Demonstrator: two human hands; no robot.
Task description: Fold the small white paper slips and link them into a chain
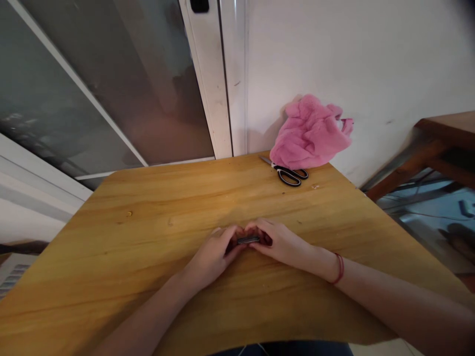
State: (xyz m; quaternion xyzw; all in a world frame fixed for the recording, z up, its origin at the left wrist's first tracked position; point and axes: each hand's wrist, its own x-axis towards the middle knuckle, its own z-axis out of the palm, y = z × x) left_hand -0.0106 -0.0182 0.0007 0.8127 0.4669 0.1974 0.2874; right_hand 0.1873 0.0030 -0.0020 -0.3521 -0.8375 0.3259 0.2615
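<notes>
Near the middle of the wooden table (148, 257), a small, thin dark object (248, 240) with a grey edge is held between both hands. Its kind cannot be made out. My left hand (214, 252) closes on its left end, thumb below and fingers curled above. From the other side my right hand (279, 241) grips the right end in the same way, a red cord around that wrist. The fingertips of both hands meet or nearly meet over the object and hide part of it.
Scissors (291, 177) with black and white handles lie at the table's back right, partly beneath a crumpled pink cloth (309, 133). A small yellowish bit (129, 213) lies at the left. Behind are a white wall (356, 59) and a framed glass door (156, 79).
</notes>
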